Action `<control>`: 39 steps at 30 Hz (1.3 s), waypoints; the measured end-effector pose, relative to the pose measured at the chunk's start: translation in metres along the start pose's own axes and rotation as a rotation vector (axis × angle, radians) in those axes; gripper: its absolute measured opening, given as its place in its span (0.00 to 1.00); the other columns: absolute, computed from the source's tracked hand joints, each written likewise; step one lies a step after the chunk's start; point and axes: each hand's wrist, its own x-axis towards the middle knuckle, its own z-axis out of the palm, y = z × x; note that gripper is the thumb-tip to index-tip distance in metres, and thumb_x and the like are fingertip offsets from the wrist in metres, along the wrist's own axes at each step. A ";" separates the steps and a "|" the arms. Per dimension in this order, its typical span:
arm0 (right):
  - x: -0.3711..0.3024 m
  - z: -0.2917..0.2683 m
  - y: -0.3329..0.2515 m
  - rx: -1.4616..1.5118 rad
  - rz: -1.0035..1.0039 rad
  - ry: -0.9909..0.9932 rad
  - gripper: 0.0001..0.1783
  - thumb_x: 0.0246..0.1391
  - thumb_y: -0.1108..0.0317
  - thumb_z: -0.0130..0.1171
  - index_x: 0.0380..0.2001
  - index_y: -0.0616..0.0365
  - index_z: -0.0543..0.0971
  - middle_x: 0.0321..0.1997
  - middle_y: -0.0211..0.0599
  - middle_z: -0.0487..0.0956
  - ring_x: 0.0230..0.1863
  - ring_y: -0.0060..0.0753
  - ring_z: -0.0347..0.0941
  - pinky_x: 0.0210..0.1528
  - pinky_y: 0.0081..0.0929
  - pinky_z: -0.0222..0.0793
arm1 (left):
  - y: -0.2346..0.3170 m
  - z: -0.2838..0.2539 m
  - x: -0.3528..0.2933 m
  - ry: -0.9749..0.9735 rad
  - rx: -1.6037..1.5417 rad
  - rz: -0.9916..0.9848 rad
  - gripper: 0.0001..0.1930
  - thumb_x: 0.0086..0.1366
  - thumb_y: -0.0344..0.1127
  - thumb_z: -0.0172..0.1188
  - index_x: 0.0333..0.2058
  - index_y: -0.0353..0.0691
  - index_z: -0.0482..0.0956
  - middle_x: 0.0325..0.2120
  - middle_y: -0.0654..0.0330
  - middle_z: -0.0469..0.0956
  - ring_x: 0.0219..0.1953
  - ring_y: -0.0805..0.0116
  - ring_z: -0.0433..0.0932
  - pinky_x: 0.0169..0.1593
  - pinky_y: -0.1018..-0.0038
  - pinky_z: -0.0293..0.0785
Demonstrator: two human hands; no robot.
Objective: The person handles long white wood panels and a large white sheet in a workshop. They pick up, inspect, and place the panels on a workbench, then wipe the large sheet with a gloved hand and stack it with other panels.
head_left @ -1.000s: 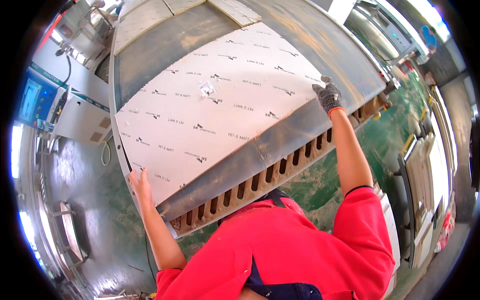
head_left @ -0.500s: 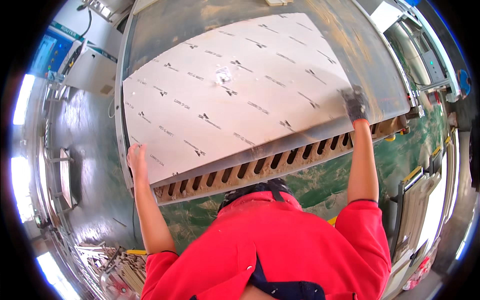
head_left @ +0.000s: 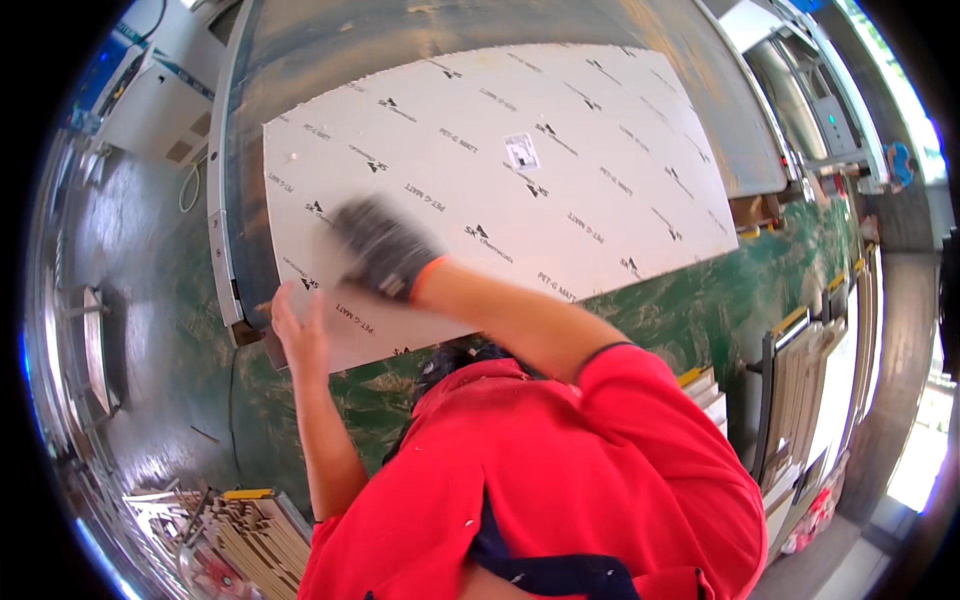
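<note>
A large white panel [head_left: 470,215] with rows of dark print lies over a dust-streaked machine table [head_left: 400,40], its near edge overhanging the table's front. A small white label [head_left: 521,151] is stuck near its middle. My bare left hand [head_left: 302,325] grips the panel at its near left corner; part of its fingers is hidden or soft with motion. Across my front reaches my right arm, its hand [head_left: 385,248] in a dark glove with an orange cuff, above the panel's left part. That hand is smeared, so whether it touches the surface I cannot tell.
A metal rail [head_left: 222,200] edges the table's left side. Machine cabinets [head_left: 165,110] stand at far left, more equipment [head_left: 825,120] at far right. Stacked boards lean in racks at right [head_left: 810,390] and lower left [head_left: 255,540]. The floor [head_left: 640,300] is green and dusty.
The panel has come toward me and turned, now covering the slotted front strip. My right hand has swung from the panel's right corner across to its left part. My left hand stays at the near left corner.
</note>
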 end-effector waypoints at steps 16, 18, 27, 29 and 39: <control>-0.305 -0.265 0.167 -1.141 0.956 -0.069 0.22 0.64 0.57 0.45 0.60 0.44 0.73 0.70 0.47 0.63 0.73 0.49 0.53 0.73 0.48 0.42 | -0.041 -0.058 -0.024 0.020 -0.314 -0.088 0.21 0.72 0.37 0.54 0.60 0.35 0.68 0.60 0.53 0.69 0.64 0.61 0.66 0.66 0.66 0.60; -0.220 -0.198 0.100 -1.167 0.855 -0.344 0.33 0.63 0.58 0.47 0.70 0.54 0.61 0.77 0.44 0.52 0.78 0.39 0.45 0.79 0.43 0.35 | -0.027 -0.048 -0.014 -0.027 -0.210 -0.003 0.21 0.72 0.37 0.55 0.60 0.35 0.68 0.60 0.52 0.69 0.63 0.60 0.66 0.65 0.65 0.62; -0.150 -0.096 0.015 -0.311 0.359 0.112 0.36 0.66 0.43 0.41 0.72 0.47 0.58 0.77 0.41 0.55 0.79 0.44 0.43 0.79 0.45 0.30 | 0.040 -0.006 0.024 -0.233 0.592 0.388 0.25 0.70 0.48 0.55 0.59 0.39 0.71 0.60 0.51 0.71 0.63 0.51 0.67 0.64 0.58 0.63; -0.195 -0.132 0.081 -0.669 0.462 0.039 0.35 0.67 0.43 0.39 0.73 0.46 0.57 0.78 0.37 0.53 0.79 0.39 0.41 0.79 0.42 0.28 | 0.040 -0.010 0.020 -0.248 0.597 0.360 0.25 0.70 0.48 0.55 0.59 0.39 0.71 0.60 0.51 0.71 0.63 0.51 0.67 0.64 0.59 0.63; -0.230 -0.181 0.126 -0.839 0.734 0.118 0.38 0.66 0.42 0.44 0.70 0.53 0.61 0.73 0.42 0.62 0.75 0.42 0.54 0.77 0.44 0.38 | 0.037 -0.013 0.024 -0.262 0.620 0.403 0.26 0.70 0.53 0.53 0.59 0.41 0.72 0.59 0.51 0.73 0.62 0.50 0.69 0.64 0.60 0.64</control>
